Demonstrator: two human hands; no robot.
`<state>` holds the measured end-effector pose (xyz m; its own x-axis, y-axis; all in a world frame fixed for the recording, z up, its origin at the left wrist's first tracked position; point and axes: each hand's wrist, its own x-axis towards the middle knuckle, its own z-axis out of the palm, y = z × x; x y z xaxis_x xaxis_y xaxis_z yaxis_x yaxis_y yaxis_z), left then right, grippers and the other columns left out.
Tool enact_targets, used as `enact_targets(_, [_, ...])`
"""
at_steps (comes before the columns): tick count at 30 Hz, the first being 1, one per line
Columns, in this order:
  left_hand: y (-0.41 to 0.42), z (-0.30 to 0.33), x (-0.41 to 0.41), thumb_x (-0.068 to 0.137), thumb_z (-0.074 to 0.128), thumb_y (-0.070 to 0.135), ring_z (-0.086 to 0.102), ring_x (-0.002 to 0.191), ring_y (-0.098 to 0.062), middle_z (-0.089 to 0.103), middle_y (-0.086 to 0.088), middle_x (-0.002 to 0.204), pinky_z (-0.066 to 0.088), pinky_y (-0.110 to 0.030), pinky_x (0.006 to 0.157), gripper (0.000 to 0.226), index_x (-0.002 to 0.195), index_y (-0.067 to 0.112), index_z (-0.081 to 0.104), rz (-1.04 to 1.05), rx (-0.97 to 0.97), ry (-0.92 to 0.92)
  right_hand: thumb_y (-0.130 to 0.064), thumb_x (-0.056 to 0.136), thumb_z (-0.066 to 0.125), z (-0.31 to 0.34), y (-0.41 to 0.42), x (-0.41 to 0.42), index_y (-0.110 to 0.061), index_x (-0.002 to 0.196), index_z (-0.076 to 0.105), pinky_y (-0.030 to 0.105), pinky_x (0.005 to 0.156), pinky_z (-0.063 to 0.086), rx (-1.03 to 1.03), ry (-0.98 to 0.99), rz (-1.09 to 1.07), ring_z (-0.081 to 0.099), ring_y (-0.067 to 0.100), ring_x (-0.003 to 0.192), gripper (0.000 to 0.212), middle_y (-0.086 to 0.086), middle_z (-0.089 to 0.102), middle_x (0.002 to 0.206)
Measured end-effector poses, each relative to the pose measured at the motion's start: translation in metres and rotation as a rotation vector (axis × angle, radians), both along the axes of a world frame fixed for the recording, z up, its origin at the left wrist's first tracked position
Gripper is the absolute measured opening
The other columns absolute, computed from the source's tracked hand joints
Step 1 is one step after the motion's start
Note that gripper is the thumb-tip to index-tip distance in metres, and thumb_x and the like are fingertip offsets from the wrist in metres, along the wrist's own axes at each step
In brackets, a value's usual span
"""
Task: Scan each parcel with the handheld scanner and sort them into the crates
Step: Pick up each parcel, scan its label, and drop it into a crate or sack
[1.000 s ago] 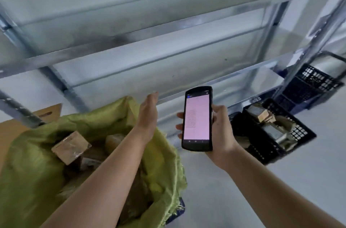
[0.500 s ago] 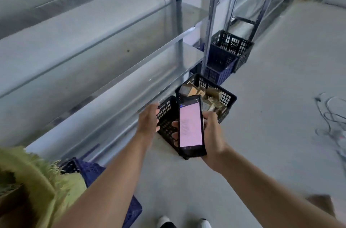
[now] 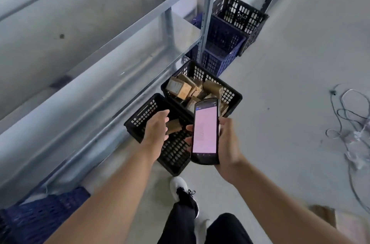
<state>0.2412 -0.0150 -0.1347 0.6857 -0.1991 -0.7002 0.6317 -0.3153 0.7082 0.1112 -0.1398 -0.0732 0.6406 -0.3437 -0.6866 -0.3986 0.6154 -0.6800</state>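
My right hand point(image 3: 228, 143) grips the handheld scanner point(image 3: 205, 131), a black device with a lit pink screen facing me. My left hand point(image 3: 155, 131) hovers over the nearer black crate point(image 3: 140, 121), fingers loosely extended. A small brown parcel point(image 3: 174, 126) shows just past its fingertips inside that crate; I cannot tell whether the fingers touch it. Behind it a second black crate point(image 3: 232, 94) holds several brown parcels point(image 3: 181, 87).
A blue crate point(image 3: 226, 47) and another black crate point(image 3: 240, 11) stand farther along the metal shelf rack point(image 3: 208, 13). A blue crate point(image 3: 40, 217) sits at the bottom left. Loose cables point(image 3: 350, 123) lie on the floor to the right. My legs and a white shoe point(image 3: 178, 185) are below.
The view swung from the green sack to the crates on the floor. My left hand left the sack and reached over the nearer black crate. The scanner stayed in my right hand.
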Motion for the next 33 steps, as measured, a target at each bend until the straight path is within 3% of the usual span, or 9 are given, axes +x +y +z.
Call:
enact_targets(3, [-0.021, -0.045, 0.030, 0.108, 0.046, 0.042, 0.051, 0.131, -0.025, 0.056, 0.001, 0.140, 0.041, -0.054, 0.118, 0.036, 0.141, 0.031, 0.060, 0.000, 0.018, 0.038, -0.045, 0.108, 0.019, -0.042, -0.033, 0.040, -0.011, 0.119, 0.070, 0.045, 0.083, 0.055, 0.000, 0.028, 0.036, 0.067, 0.034, 0.087, 0.063, 0.021, 0.077, 0.114])
enact_targets(7, [-0.046, -0.143, 0.070, 0.108, 0.046, 0.041, 0.052, 0.128, -0.022, 0.058, 0.004, 0.133, 0.042, -0.052, 0.116, 0.020, 0.120, 0.040, 0.063, 0.073, 0.072, 0.064, -0.053, 0.100, 0.024, -0.133, -0.069, 0.101, -0.008, 0.129, 0.066, 0.034, 0.071, 0.058, -0.014, 0.003, 0.113, 0.070, 0.027, 0.086, 0.069, 0.018, 0.077, 0.116])
enact_targets(9, [-0.057, -0.207, 0.088, 0.108, 0.046, 0.038, 0.052, 0.130, -0.024, 0.058, 0.003, 0.132, 0.042, -0.053, 0.117, 0.024, 0.125, 0.036, 0.064, 0.145, 0.095, 0.117, -0.055, 0.095, 0.026, -0.191, -0.081, 0.131, -0.008, 0.126, 0.068, 0.032, 0.069, 0.058, -0.035, -0.009, 0.173, 0.071, 0.025, 0.086, 0.071, 0.018, 0.077, 0.115])
enact_targets(14, [-0.073, -0.370, 0.126, 0.106, 0.049, 0.038, 0.050, 0.138, -0.027, 0.056, -0.001, 0.145, 0.041, -0.052, 0.117, 0.037, 0.139, 0.028, 0.063, 0.283, 0.147, 0.221, -0.052, 0.095, 0.028, -0.334, -0.104, 0.188, -0.012, 0.114, 0.076, 0.048, 0.088, 0.056, -0.088, 0.002, 0.328, 0.071, 0.027, 0.089, 0.065, 0.018, 0.079, 0.111])
enact_targets(19, [-0.077, -0.500, 0.149, 0.106, 0.052, 0.035, 0.055, 0.115, -0.013, 0.059, 0.014, 0.113, 0.042, -0.045, 0.116, 0.026, 0.128, 0.029, 0.065, 0.303, 0.200, 0.165, -0.056, 0.094, 0.029, -0.443, -0.119, 0.216, -0.016, 0.112, 0.079, 0.051, 0.089, 0.054, -0.018, -0.039, 0.405, 0.068, 0.038, 0.093, 0.067, 0.026, 0.076, 0.111])
enact_targets(24, [-0.059, -0.619, 0.161, 0.089, 0.067, 0.030, 0.054, 0.135, -0.022, 0.050, -0.003, 0.154, 0.046, -0.042, 0.116, 0.061, 0.149, 0.039, 0.056, -0.021, 0.403, -0.057, -0.055, 0.095, 0.025, -0.508, -0.122, 0.224, -0.011, 0.124, 0.072, 0.049, 0.086, 0.055, 0.003, -0.117, 0.489, 0.071, 0.033, 0.097, 0.071, 0.016, 0.077, 0.116])
enact_targets(27, [-0.054, -0.675, 0.167, 0.086, 0.078, 0.030, 0.029, 0.155, -0.033, 0.029, -0.010, 0.169, 0.031, -0.053, 0.126, 0.083, 0.158, 0.042, 0.039, -0.434, 0.670, -0.204, -0.052, 0.096, 0.026, -0.534, -0.117, 0.231, -0.009, 0.121, 0.074, 0.050, 0.085, 0.056, 0.010, -0.153, 0.497, 0.072, 0.032, 0.094, 0.069, 0.015, 0.077, 0.115])
enact_targets(30, [-0.047, -0.713, 0.170, 0.087, 0.073, 0.021, 0.009, 0.161, -0.041, 0.017, -0.005, 0.174, 0.026, -0.066, 0.124, 0.091, 0.159, 0.046, 0.023, -0.717, 0.805, -0.271, -0.049, 0.097, 0.025, -0.552, -0.110, 0.234, -0.010, 0.118, 0.075, 0.053, 0.085, 0.057, -0.008, -0.180, 0.508, 0.072, 0.035, 0.095, 0.067, 0.016, 0.078, 0.115])
enact_targets(33, [-0.038, -0.728, 0.161, 0.087, 0.077, 0.026, 0.021, 0.154, -0.050, 0.026, -0.011, 0.166, 0.035, -0.062, 0.122, 0.092, 0.159, 0.041, 0.023, -0.743, 0.849, -0.342, -0.050, 0.098, 0.025, -0.564, -0.105, 0.231, -0.012, 0.118, 0.075, 0.059, 0.088, 0.058, -0.006, -0.163, 0.512, 0.072, 0.033, 0.095, 0.066, 0.015, 0.077, 0.116])
